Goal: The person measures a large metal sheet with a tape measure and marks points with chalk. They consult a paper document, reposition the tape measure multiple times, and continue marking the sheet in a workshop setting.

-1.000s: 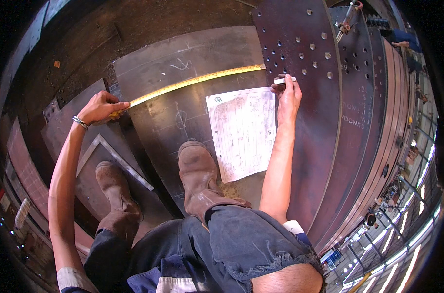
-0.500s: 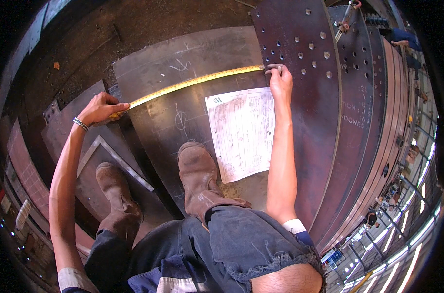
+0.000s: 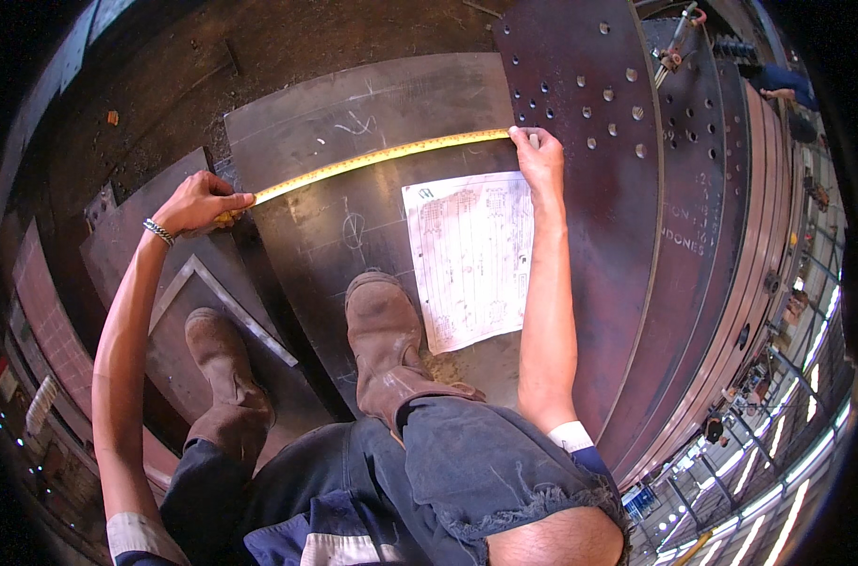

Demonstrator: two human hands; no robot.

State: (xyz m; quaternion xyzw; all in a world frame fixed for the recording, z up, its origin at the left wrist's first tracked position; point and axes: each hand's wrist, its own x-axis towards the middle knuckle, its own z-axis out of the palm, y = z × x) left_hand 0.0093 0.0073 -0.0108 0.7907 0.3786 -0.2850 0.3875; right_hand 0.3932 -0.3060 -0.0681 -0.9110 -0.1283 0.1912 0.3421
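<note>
My left hand (image 3: pixel 199 203) and right hand (image 3: pixel 539 160) both in a pinch, arms (image 3: pixel 549 311) forward and well apart.

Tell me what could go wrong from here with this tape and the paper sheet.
Two risks, as I judge it. The yellow tape spans the steel plate from the left hand to the right hand, which also holds a white stick, so its end might get nudged. The paper sheet lies beside the right boot with no weight visible on it, so it could slide or get scuffed.
</note>
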